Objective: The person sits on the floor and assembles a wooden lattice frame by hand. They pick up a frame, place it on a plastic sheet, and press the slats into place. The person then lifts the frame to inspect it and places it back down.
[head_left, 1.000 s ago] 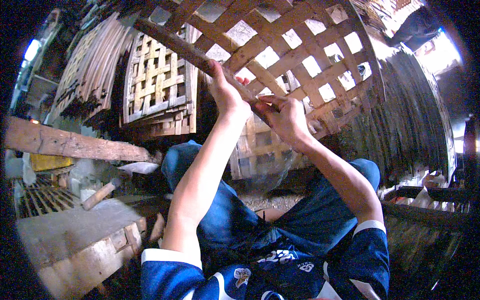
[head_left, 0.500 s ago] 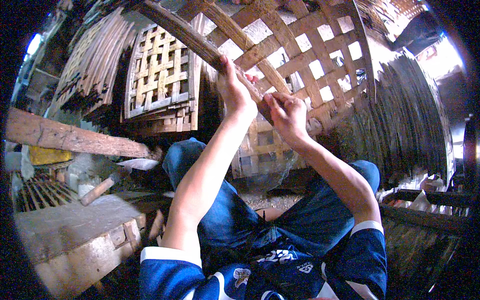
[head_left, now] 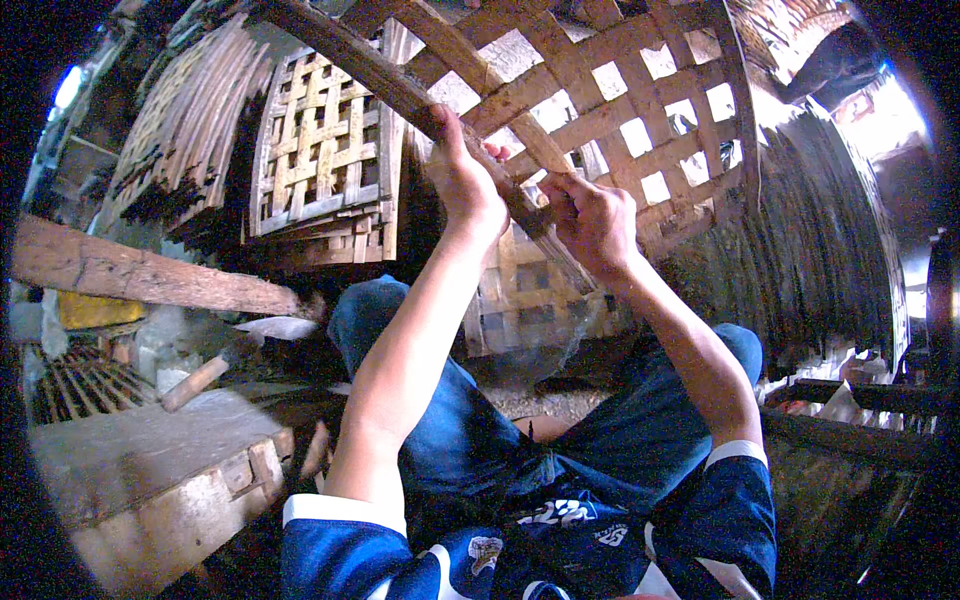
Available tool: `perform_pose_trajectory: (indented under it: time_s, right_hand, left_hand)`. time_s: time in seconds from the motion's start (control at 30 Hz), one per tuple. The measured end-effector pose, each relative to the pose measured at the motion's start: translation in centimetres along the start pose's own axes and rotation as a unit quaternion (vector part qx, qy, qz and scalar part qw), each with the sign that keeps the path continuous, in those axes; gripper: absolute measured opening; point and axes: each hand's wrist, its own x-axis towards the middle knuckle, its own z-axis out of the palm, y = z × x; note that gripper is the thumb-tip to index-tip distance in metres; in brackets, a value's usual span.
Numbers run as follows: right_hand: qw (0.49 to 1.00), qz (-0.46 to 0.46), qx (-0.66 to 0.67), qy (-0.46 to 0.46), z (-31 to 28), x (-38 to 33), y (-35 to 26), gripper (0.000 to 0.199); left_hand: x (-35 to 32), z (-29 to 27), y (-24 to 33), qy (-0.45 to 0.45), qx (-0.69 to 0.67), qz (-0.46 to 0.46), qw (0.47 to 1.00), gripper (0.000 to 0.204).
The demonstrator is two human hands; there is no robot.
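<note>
A woven lattice panel (head_left: pixel 530 140) of flat wooden or bamboo slats is tilted up before me. A darker wooden strip (head_left: pixel 365 70) runs slantwise along its near edge. My left hand (head_left: pixel 465 190) is closed round this strip, thumb on the near side and fingertips showing beyond it. To its right, my right hand (head_left: pixel 600 225) is closed with bent fingers at the panel's edge, pinching a slat end beside the strip. Its fingertips are partly hidden. The strip's lower end sticks out below my right hand.
Finished lattice panels (head_left: pixel 320 140) and a stack of slatted pieces (head_left: pixel 195 120) stand at the left. A log (head_left: pixel 150 275) juts in below them, near a wooden-handled bladed tool (head_left: pixel 195 385) by a block (head_left: pixel 150 450). Dark stacked sheets (head_left: pixel 810 230) stand at the right.
My right hand has shifted slightly right, and more of the strip's lower end now shows beneath it. The panel has moved a little to the right. My left hand keeps its hold.
</note>
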Motion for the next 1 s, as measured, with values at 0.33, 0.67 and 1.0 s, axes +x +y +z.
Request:
perform_pose_trajectory:
  time_s: [0.33,0.67,1.0]
  right_hand:
    - [0.994,-0.106,0.01,0.022,1.2,-1.4,1.3,0.01]
    - [0.945,-0.312,0.079,0.061,-2.8,-3.0,-2.6,0.033]
    - [0.947,0.042,0.021,0.317,-14.4,2.1,19.7,0.019]
  left_hand:
    - [0.2,-0.3,-1.0,-0.011,-0.039,-0.03,0.999,0.058]
    - [1.6,0.2,-0.6,0.037,-0.009,-0.013,0.999,0.058]
    - [3.9,-3.1,0.8,0.083,-0.015,0.012,0.996,0.063]
